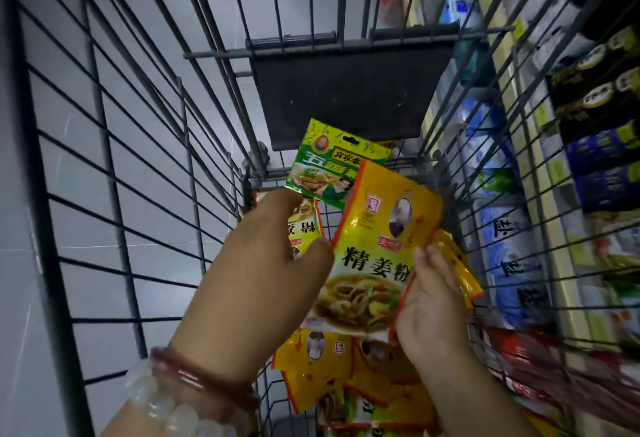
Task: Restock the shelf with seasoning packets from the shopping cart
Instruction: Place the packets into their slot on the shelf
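Head view, looking down into the cart (145,173): dark wire basket, walls rising on the left and right, folded black flap (349,90) at the far end. Shelf (568,166) runs along the right, seen through the cart wires, stocked with blue-and-white bags, dark packets and red packs lower down. Grey floor tiles show through the left wall. Left hand (256,274) is over the cart middle, back of hand to camera, fingers reaching forward; fingertip touches the lower left corner of a green packet (332,163), thumb against the left edge of a yellow packet (377,246). Grip on the green packet cannot be told; the fingers hide the contact. Right hand (433,301) grips the yellow packet at its lower right edge, thumb on the front, fingers behind, with more yellow packets (457,270) fanned behind it in the same hand. Green packet sits behind and above the yellow one, overlapped by it. Loose yellow packets (322,367) lie on the cart bottom below both hands. Two bracelets (180,388) on the left wrist, one dark red, one pale.
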